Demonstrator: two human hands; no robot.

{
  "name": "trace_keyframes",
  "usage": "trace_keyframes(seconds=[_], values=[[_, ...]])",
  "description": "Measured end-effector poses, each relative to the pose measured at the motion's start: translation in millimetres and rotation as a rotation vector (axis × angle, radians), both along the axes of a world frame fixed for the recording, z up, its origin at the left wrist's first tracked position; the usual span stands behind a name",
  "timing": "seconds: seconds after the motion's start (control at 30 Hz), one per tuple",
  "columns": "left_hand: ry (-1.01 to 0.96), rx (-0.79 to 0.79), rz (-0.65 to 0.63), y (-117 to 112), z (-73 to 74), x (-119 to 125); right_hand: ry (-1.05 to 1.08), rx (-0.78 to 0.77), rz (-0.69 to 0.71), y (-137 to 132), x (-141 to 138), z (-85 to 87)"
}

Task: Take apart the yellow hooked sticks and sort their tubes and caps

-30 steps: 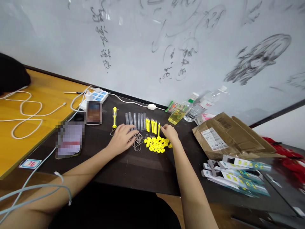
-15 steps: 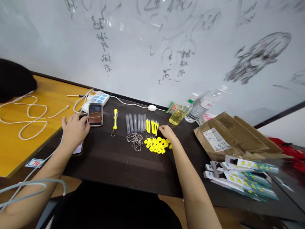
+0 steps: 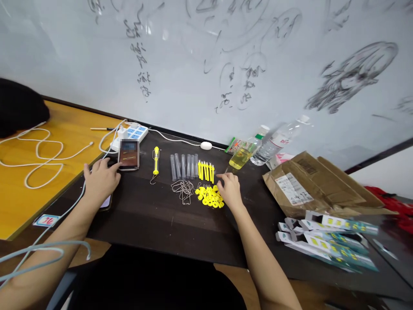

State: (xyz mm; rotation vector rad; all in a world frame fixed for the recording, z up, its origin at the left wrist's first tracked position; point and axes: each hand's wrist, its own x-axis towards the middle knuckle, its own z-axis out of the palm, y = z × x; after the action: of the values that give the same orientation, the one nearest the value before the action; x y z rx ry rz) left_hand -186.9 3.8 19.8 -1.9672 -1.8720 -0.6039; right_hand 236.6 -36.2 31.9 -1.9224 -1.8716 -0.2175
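The left hand [image 3: 100, 178] lies flat, fingers spread, touching the smartphone [image 3: 128, 154] on the dark desk [image 3: 180, 228]. The right hand [image 3: 229, 189] rests loosely curled, holding nothing, on the yellow rings [image 3: 208, 196] below the yellow pins [image 3: 205, 170].

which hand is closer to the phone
Left. The left hand has fingertips at the phone; the right hand rests far across by the yellow rings.

The dark table [image 3: 180, 224] looks smooth with a dull sheen, and the neighbouring desk [image 3: 64, 129] is glossy orange wood. The tubes [image 3: 183, 166] are clear plastic, the rings [image 3: 209, 197] bright yellow plastic, the hooks [image 3: 183, 188] thin bare wire. The cardboard packaging [image 3: 322, 185] is matt brown.
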Motion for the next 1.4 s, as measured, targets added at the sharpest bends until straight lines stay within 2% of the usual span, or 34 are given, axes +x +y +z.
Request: trace_keyframes(seconds=[0.23, 0.4, 0.7, 0.8, 0.9, 1.0, 1.1, 1.17, 1.23, 1.3, 1.4], values=[[-0.031, -0.004, -0.016, 3, -5.6, -1, 0.061, 0.024, 0.093, -4, -16, -0.7], [0.032, -0.001, 0.006, 1, -2.0, 1, 0.082, 0.04, 0.114, -6, -20, -2.7], [0.017, 0.019, 0.03, -2, -1.3, 1, 0.097, 0.034, 0.152, -9, -25, 0.3], [0.0, 0.029, 0.015, -7, 5.8, 5, 0.099, 0.039, 0.161, -12, -29, 3.9], [-0.041, 0.024, -0.078, -10, 20.1, 26, 0.113, 0.061, 0.233, -15, -47, 9.8], [-0.11, -0.101, -0.314, -3, 32.3, 65, 0.114, 0.066, 0.394, -18, -80, 11.0], [-0.134, -0.173, -0.477, 12, 31.7, 106, 0.06, 0.045, 0.484, -20, -109, 2.5], [-0.136, -0.112, -0.483, 21, 23.8, 123, 0.029, 0.041, 0.518, -22, -118, -5.4], [-0.13, -0.07, -0.479, 26, 13.0, 130, 0.029, 0.037, 0.542, -26, -118, -10.8], [-0.118, -0.066, -0.445, 27, 3.3, 127, 0.05, 0.039, 0.547, -29, -114, -12.0], [-0.111, -0.104, -0.326, 27, -5.2, 119, 0.079, 0.055, 0.537, -32, -109, -9.1]])
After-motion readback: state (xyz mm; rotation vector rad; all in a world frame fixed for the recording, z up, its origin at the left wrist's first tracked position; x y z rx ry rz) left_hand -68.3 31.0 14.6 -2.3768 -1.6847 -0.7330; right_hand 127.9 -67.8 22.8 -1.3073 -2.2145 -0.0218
